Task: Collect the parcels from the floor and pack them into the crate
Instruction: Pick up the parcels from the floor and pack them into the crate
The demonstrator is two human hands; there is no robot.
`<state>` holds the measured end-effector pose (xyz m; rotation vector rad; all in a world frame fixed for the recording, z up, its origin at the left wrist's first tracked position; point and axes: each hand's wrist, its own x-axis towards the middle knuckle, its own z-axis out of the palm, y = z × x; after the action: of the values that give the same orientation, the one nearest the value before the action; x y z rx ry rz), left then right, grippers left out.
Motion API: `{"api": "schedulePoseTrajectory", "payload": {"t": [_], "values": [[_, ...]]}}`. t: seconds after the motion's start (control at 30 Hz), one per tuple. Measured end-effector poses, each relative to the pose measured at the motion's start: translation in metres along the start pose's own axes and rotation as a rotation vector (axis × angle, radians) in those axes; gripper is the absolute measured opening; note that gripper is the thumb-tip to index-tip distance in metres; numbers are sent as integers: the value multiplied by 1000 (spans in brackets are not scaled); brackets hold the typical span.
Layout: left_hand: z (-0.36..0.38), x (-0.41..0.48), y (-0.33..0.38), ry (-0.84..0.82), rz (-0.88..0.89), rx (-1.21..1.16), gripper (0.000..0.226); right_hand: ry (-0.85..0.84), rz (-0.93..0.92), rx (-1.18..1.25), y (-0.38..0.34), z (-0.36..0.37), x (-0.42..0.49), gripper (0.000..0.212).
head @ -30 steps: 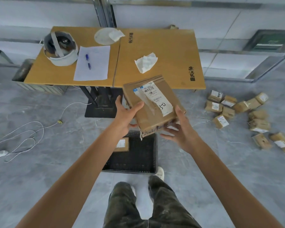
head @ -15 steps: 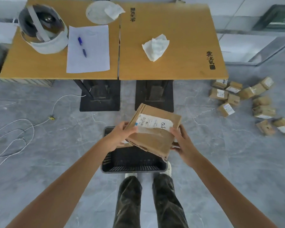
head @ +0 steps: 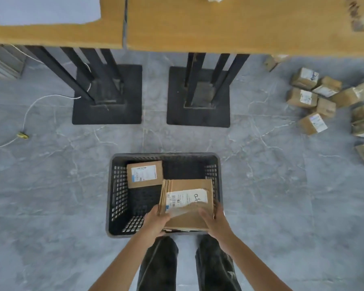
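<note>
A dark plastic crate (head: 114, 196) stands on the grey floor right in front of my feet. A small labelled cardboard parcel (head: 144, 174) lies flat in its far left corner. I hold a larger brown parcel (head: 187, 204) with a white label inside the crate's right half. My left hand (head: 156, 222) grips its near left corner, and my right hand (head: 215, 221) grips its near right edge. Several more small parcels (head: 312, 101) lie scattered on the floor at the far right.
Two wooden tables (head: 198, 24) stand side by side beyond the crate, on black posts with square bases (head: 106, 110). A white cable (head: 29, 110) trails over the floor at the left. My legs (head: 160, 267) are just behind the crate.
Both hands have carried the large parcel from chest height down into the crate. My head has tilted down, so the crate and the parcel inside it now show fully.
</note>
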<state>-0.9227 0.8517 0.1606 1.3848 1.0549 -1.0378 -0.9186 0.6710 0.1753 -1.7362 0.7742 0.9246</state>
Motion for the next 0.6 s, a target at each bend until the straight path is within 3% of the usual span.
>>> {"api": "schedulePoseTrajectory", "payload": {"t": [0.1, 0.27, 0.43, 0.6], "values": [[12, 70, 3, 62, 58, 96, 39, 145, 25, -83, 20, 8, 71, 61], [27, 175, 11, 35, -71, -70, 57, 120, 96, -79, 37, 26, 198, 49], [39, 270, -1, -31, -103, -245, 62, 189, 88, -118, 60, 49, 289, 65], [36, 315, -24, 168, -78, -550, 47, 90, 112, -221, 91, 68, 327, 77]]}}
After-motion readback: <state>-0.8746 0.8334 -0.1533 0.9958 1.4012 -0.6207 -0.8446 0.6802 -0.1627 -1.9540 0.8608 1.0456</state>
